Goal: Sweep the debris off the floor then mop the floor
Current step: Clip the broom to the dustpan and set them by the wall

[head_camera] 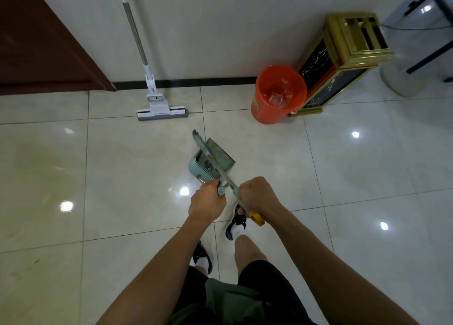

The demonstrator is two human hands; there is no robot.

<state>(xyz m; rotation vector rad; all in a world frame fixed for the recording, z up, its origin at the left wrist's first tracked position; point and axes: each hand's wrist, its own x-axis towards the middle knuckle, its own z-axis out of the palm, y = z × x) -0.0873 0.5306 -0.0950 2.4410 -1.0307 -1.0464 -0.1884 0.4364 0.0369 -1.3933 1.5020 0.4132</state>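
Note:
A teal dustpan (215, 159) stands on the tiled floor just ahead of my feet. My left hand (208, 199) grips the top of its upright handle. My right hand (257, 194) holds a broom handle (226, 177) with a yellow end cap; the shaft slants forward across the pan and its head (197, 136) reaches past the pan's far edge. A white sponge mop (161, 110) leans against the far wall, its head on the floor.
An orange bucket (259, 109) with clear plastic scraps inside stands at the right by the wall, next to a gold and black bin (343, 62). A brown door (41, 45) is at the far left. A white pedestal (402, 79) is at the far right.

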